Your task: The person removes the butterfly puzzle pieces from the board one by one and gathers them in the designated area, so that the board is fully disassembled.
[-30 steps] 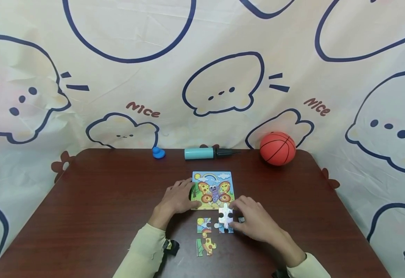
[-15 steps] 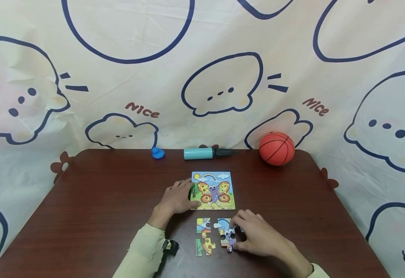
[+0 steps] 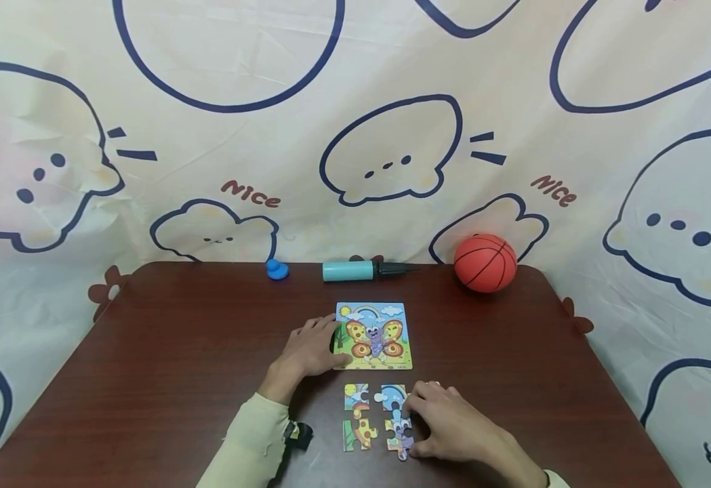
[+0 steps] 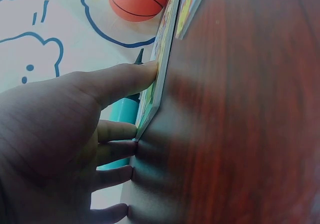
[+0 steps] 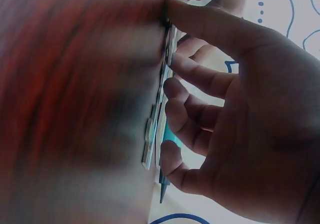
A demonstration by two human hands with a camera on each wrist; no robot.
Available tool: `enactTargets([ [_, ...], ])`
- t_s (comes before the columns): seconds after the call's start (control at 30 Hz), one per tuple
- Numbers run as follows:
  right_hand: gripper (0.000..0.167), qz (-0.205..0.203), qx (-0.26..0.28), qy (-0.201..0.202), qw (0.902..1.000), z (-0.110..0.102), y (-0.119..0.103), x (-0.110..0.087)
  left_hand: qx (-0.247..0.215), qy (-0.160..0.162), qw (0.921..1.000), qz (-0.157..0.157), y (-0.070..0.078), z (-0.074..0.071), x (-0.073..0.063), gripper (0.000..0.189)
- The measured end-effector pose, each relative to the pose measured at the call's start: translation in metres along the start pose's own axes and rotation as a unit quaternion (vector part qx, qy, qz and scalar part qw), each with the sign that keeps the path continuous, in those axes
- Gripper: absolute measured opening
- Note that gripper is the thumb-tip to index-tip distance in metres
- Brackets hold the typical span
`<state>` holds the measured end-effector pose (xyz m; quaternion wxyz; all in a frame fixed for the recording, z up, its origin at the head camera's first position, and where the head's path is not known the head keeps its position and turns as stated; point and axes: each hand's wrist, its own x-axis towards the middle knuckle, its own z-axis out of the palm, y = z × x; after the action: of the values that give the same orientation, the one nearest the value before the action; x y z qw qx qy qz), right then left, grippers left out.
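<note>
A square butterfly picture board (image 3: pixel 379 332) lies on the table. My left hand (image 3: pixel 309 347) rests at its left side, and in the left wrist view the thumb (image 4: pixel 127 79) touches one edge while straight fingers reach the corner. Nearer to me, my right hand (image 3: pixel 453 423) pinches a jigsaw piece (image 3: pixel 400 434) with a purple butterfly face between thumb and index finger. That piece sits right below a rainbow jigsaw piece (image 3: pixel 394 393), their edges meeting. To the left, a sun piece (image 3: pixel 355 393) stands above a green and yellow piece (image 3: pixel 358 434). The right hand covers the area beyond.
Along the table's far edge lie a blue rubber duck (image 3: pixel 277 270), a teal hand pump (image 3: pixel 349 271) and a small orange basketball (image 3: pixel 485 263). A cartoon-printed cloth (image 3: pixel 294 149) hangs behind the brown table (image 3: pixel 209 325).
My right hand has brought the purple-faced piece down toward me, from over the rainbow piece to just below it, turning its picture side up. The left hand has stayed on the board.
</note>
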<state>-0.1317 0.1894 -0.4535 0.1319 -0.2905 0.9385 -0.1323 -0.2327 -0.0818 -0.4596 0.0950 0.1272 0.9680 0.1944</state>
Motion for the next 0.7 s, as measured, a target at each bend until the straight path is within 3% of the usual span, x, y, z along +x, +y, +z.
enactTargets([
  [0.27, 0.041, -0.008, -0.007, 0.014, 0.9998, 0.002, 0.000, 0.001, -0.001, 0.000, 1.0000, -0.002, -0.001, 0.000, 0.000, 0.079],
  [0.47, 0.039, 0.015, 0.019, 0.013, 0.9996, -0.004, 0.000, 0.004, -0.005, -0.002, 1.0000, 0.004, 0.001, -0.001, 0.000, 0.078],
  [0.7, 0.044, 0.052, 0.050, 0.044, 0.9965, -0.011, 0.012, 0.022, -0.004, -0.004, 1.0000, 0.004, 0.000, -0.001, -0.002, 0.079],
])
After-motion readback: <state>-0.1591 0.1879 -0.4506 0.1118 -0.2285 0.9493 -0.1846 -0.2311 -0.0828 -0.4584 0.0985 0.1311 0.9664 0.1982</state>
